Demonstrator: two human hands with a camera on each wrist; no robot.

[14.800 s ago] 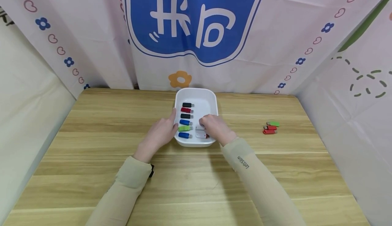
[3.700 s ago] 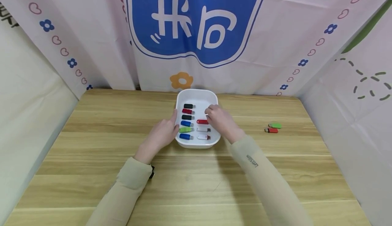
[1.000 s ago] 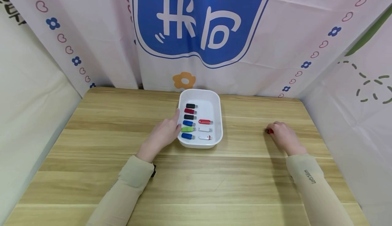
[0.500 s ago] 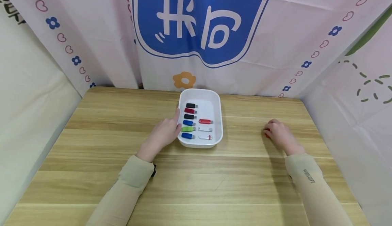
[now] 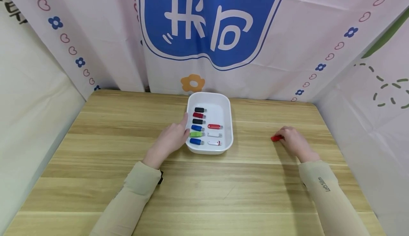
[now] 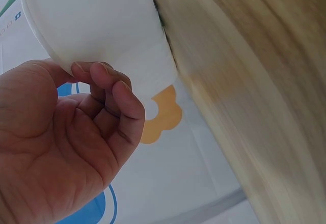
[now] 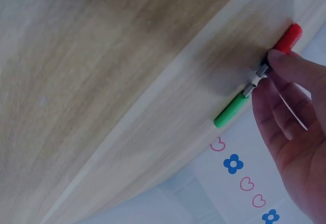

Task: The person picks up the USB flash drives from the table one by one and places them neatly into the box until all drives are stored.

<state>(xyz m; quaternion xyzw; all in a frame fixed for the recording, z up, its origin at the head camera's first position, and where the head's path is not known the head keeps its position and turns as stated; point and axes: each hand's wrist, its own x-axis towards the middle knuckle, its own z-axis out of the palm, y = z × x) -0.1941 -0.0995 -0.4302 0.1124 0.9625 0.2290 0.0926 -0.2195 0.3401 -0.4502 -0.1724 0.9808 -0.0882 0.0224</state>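
Observation:
My left hand grips the left rim of a white plastic tray; in the left wrist view its curled fingers touch the tray's outer wall. USB flash drives lie in the tray in two columns. The left column has black, red, blue and green ones; the right has a red drive above two white drives. To the right, my right hand pinches a red USB flash drive by thumb and fingers near its metal plug, low over the table. A green USB flash drive lies close to the fingers, hidden in the head view.
The wooden table carries the tray near its back edge. A printed cloth hangs behind the table, and pale cloth walls stand at both sides.
One red drive has come into the tray's right column since the oldest frame. My right hand has gone right to another red drive, whose red end now points left. My left hand keeps its grip.

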